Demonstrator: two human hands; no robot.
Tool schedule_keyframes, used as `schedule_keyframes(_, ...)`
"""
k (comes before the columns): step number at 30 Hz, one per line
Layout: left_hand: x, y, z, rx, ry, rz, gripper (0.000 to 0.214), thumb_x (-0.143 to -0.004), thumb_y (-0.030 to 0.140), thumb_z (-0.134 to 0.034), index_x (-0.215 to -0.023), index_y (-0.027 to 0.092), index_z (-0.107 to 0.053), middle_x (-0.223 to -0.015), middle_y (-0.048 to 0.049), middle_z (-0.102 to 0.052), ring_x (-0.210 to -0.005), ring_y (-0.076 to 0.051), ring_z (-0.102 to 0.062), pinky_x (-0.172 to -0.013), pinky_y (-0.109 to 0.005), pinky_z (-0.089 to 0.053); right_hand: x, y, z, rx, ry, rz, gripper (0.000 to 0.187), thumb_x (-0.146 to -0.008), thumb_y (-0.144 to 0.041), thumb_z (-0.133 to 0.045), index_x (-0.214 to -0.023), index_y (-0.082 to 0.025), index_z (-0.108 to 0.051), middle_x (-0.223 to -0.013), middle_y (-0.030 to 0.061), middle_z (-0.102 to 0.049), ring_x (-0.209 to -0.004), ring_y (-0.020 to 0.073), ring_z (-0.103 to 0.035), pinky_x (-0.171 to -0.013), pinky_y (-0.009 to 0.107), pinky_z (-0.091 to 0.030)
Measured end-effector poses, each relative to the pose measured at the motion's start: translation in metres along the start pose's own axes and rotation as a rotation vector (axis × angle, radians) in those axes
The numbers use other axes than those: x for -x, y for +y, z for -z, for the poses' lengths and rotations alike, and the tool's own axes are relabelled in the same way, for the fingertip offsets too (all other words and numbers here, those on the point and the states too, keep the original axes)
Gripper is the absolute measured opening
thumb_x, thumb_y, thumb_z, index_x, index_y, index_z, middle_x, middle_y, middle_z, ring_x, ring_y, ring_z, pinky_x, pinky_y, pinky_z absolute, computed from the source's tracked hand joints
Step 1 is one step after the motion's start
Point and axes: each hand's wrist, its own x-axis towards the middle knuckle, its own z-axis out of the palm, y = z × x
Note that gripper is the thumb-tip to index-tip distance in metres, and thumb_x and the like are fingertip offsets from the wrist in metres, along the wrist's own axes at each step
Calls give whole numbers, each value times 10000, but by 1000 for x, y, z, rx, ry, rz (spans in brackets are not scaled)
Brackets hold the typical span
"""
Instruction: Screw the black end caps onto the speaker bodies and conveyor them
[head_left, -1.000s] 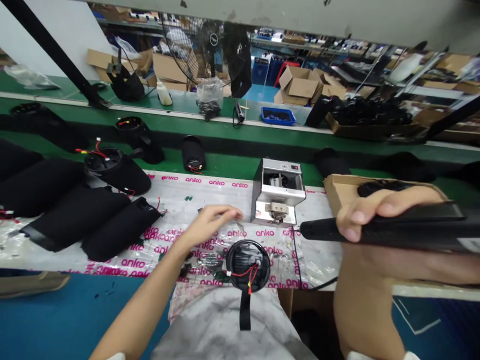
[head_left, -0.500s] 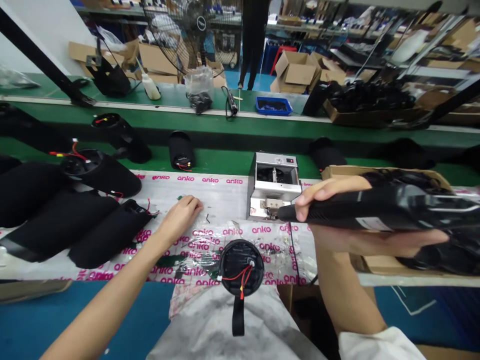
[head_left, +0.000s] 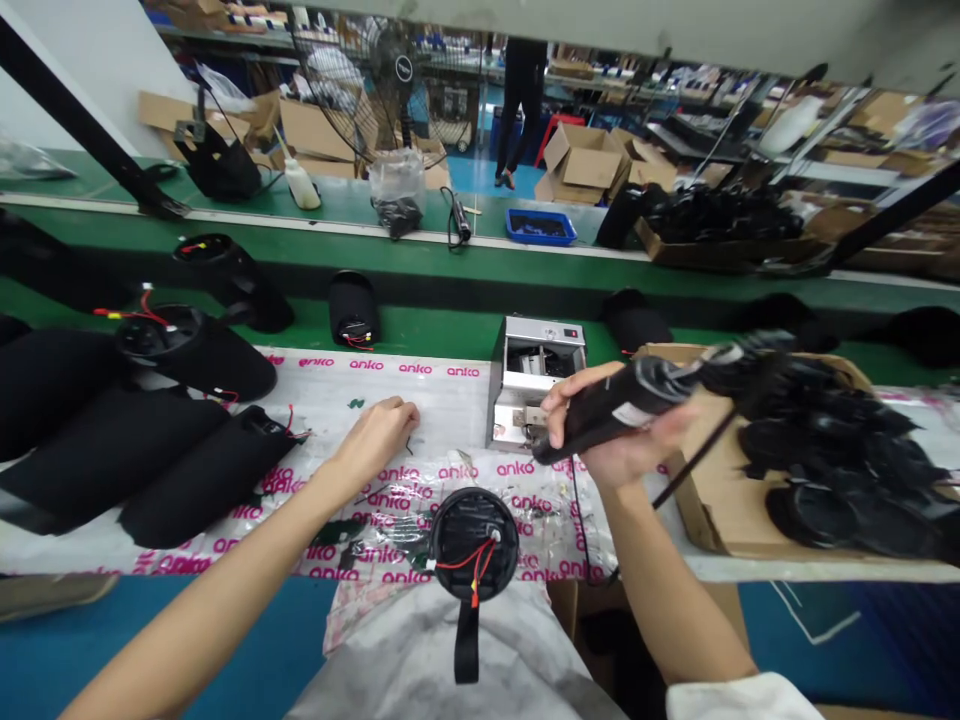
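Right hand [head_left: 624,457] is wrapped around a black handheld tool [head_left: 600,412], fingers closed on the barrel, narrow end pointing left and down. Far end of the tool is motion-blurred, can't make out its shape. Dark cable [head_left: 697,460] beside the right wrist is smeared too; can't read where it joins. Narrow end overlaps the lower front of a silver metal box [head_left: 536,384], just left of the right hand; can't tell if they touch. Left hand [head_left: 377,440] is loosely curled, knuckles up, at the worktop [head_left: 450,405]. Small dark bit [head_left: 409,447] by its fingertips; pinched or just lying there, can't tell.

Silver box: sheet metal, open well on top, lower front partly covered by tool and fingers. Between the hands, closer to the body: round black housing [head_left: 454,545], ribbed inside, red wires across it, flat black strap [head_left: 466,650] hanging down. Worktop is covered in crinkled, shiny film with pink "anko" print. Left of the left hand: matte, cloth-like black cylinders [head_left: 202,475], outermost ones cut off at the edge. Right of the right hand: cardboard tray [head_left: 714,535] of jumbled black parts [head_left: 832,465], individual shapes hard to separate. Well beyond both hands: person [head_left: 523,95] in dark trousers, upper body hidden by an overhead panel [head_left: 600,25].
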Motion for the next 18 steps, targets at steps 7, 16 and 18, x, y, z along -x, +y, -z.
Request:
schedule_keyframes(7,-8,23,30,108,89,-83,186,-1039,239,-604,-926,181,-740,-935,-92,-784,-831,-243,-735,-833,-353,-591,-8,-49,40,-19,8,-71,901,-952,-971,-487,-904,-153,-864,-679,103,-751,-292,185,-553,-205,247,-336)
schedule_keyframes(16,-99,136,71,426,212,-404,104,-1014,235,-777,-986,201,-871,-982,-56,-849,-895,-202,-756,-889,-328,-559,-8,-139,6,226,107,-92,682,-859,-909,-740,-836,-237,-853,-668,22,-673,-330,173,-496,-280,320,-365)
schedule_keyframes(18,-103,137,70,449,200,-408,135,-1032,233,-752,-996,199,-878,-1007,-65,-859,-925,-209,-773,-885,-329,-558,-2,-144,11,284,-13,-100,653,-912,-928,-651,-952,-310,-855,-701,-2,-674,-329,166,-485,-295,326,-373)
